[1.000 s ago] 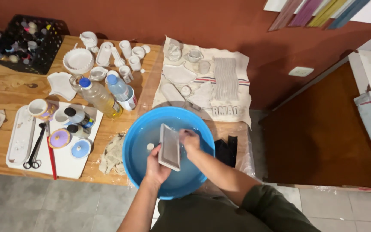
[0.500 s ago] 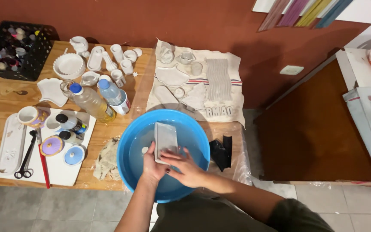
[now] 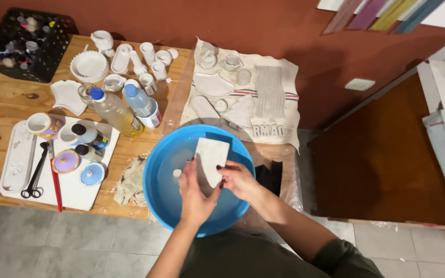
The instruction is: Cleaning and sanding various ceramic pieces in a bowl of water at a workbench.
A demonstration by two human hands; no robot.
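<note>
While both hands, left hand (image 3: 194, 193) and right hand (image 3: 237, 180), are gripping the white ceramic slab (image 3: 211, 160) over the blue basin (image 3: 166, 190), rinsing looks underway, with drying left.

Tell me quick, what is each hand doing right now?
Left hand: closed on the flat white rectangular ceramic slab, over the round blue plastic basin.
Right hand: holding the same slab's right edge with its fingers.
</note>
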